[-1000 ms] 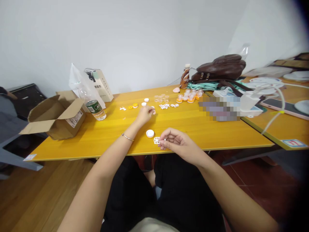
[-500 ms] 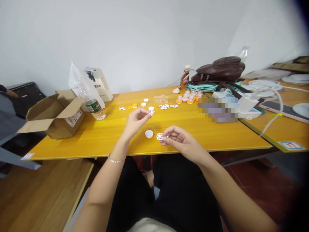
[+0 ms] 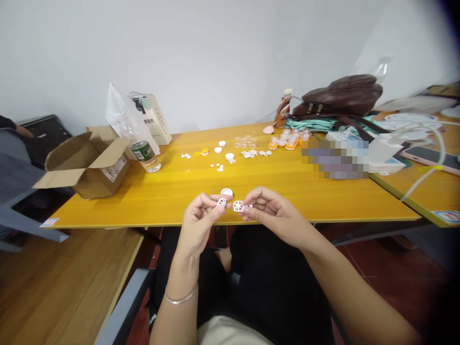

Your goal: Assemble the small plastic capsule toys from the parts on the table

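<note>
Between the thumb and fingers of my left hand [image 3: 201, 218] is a small white slotted plastic piece [image 3: 222, 202]. My right hand [image 3: 268, 208] pinches a white spoked plastic piece [image 3: 237, 206], its right end covered by the fingers. The two pieces are close together but apart, above the table's front edge. Just behind them a round white cap [image 3: 226, 192] rests on the table, partly hidden by my left fingers. Farther back lie another white cut-out piece [image 3: 232, 161], small white bits [image 3: 220, 167] and a pile of white cut-out pieces [image 3: 248, 154].
On the yellow table [image 3: 172, 191] stand an open cardboard box [image 3: 97, 172] and a water bottle [image 3: 145, 155] at left. Yellow caps [image 3: 204, 151], clear rings [image 3: 246, 142] and orange-based clear containers [image 3: 290, 140] lie farther back. A brown bag [image 3: 338, 98] and a charger [image 3: 386, 153] are at right.
My left hand has come back toward me with its white piece, down beside my right hand. The right hand keeps its hold nearly in place. The view has shifted slightly.
</note>
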`<state>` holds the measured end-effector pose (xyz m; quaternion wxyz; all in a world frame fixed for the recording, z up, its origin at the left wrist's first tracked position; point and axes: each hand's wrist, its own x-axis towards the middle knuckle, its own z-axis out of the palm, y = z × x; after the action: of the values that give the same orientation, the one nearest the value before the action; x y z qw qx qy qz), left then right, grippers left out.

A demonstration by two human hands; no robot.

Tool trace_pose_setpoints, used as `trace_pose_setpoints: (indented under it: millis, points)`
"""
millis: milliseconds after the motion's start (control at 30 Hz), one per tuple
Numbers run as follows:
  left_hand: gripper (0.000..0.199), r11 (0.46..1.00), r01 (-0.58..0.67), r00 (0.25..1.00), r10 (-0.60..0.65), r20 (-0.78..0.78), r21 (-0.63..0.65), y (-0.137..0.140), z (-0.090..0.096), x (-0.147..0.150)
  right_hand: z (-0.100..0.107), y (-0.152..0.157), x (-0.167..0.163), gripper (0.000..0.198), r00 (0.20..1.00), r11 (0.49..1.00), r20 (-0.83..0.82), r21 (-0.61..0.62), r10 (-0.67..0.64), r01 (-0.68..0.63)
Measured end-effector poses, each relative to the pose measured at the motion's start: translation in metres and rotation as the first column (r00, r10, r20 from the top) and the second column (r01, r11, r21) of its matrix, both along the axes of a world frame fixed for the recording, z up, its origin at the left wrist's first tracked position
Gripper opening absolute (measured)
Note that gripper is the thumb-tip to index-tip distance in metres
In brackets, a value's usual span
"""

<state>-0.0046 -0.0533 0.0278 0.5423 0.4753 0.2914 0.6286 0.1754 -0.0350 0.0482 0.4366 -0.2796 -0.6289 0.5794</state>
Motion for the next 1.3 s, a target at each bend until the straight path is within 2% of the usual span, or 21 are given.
trace_pose_setpoints:
  millis: [133,300,333,500,733,967,1067,1300]
  points:
    - [0.016,0.994,-0.005,0.999,0.009,-0.035,0.113,-0.007,0.001,-0.004,0.003,-0.007,0.002,0.015,1.000,1.000,-0.002,0.020,0.018,-0.018]
    - [0.049,0.977,-0.087,0.982,0.117,-0.147,0.196,-0.010,0.002,-0.004,0.008,-0.013,0.001,0.024,1.000,1.000,0.017,0.012,-0.009,0.009]
    - [0.049,0.970,-0.101,0.973,0.142,-0.179,0.219,-0.009,0.002,-0.004,0.008,-0.013,0.000,0.024,1.000,1.000,0.017,0.002,-0.010,0.010]
    - [0.021,0.926,-0.177,0.931,0.268,-0.250,0.335,-0.005,-0.001,0.000,-0.002,-0.004,-0.007,0.022,1.000,0.999,-0.012,-0.033,-0.013,0.013]
    - [0.022,0.920,-0.175,0.918,0.282,-0.279,0.351,-0.002,-0.003,0.004,-0.014,0.006,-0.015,0.025,0.997,0.996,-0.083,-0.090,-0.005,-0.002]
    - [0.019,0.827,-0.273,0.758,0.499,-0.420,0.491,-0.004,-0.003,0.004,-0.013,0.003,-0.014,0.020,0.994,0.998,-0.110,-0.063,0.005,-0.012]
    - [0.022,0.812,-0.257,0.725,0.521,-0.451,0.524,-0.006,-0.004,0.004,-0.013,0.003,-0.014,0.020,0.995,0.998,-0.100,-0.059,-0.016,0.010]
    - [0.031,0.825,-0.141,0.675,0.484,-0.557,0.547,-0.011,0.000,-0.001,-0.014,0.005,-0.013,0.021,0.996,0.999,-0.085,-0.033,-0.033,0.030]
